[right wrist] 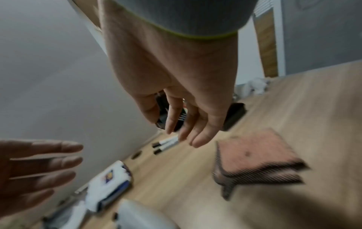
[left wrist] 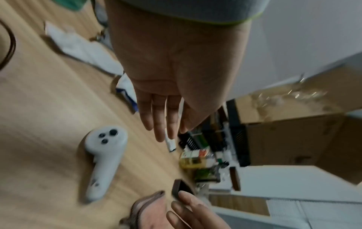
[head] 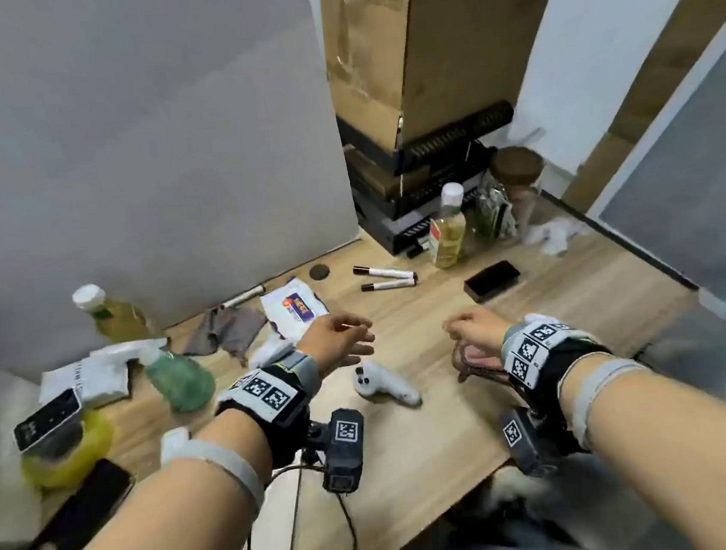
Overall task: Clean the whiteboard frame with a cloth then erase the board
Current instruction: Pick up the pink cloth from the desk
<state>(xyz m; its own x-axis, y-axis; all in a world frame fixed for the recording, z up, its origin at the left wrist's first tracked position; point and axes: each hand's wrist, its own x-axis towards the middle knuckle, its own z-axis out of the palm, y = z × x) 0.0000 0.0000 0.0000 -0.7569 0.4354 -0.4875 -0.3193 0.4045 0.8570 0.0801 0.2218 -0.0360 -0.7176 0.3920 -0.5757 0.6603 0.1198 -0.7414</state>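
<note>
- The left hand (head: 336, 340) hovers over the table (head: 436, 437), fingers straight and spread, holding nothing.
- The right hand (head: 474, 330) hangs with loose fingers, empty.
- The pink cloth (right wrist: 254, 158) lies flat near the table's front edge, under the right wrist.
- The black eraser (head: 492, 280) lies toward the right edge.
- The whiteboard (head: 136, 141) stands at the back.

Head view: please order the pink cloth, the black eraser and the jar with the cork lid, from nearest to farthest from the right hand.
1. Pink cloth: just beneath the right hand.
2. Black eraser: farther back on the table.
3. Jar with the cork lid: at the back, by the wall.
</note>
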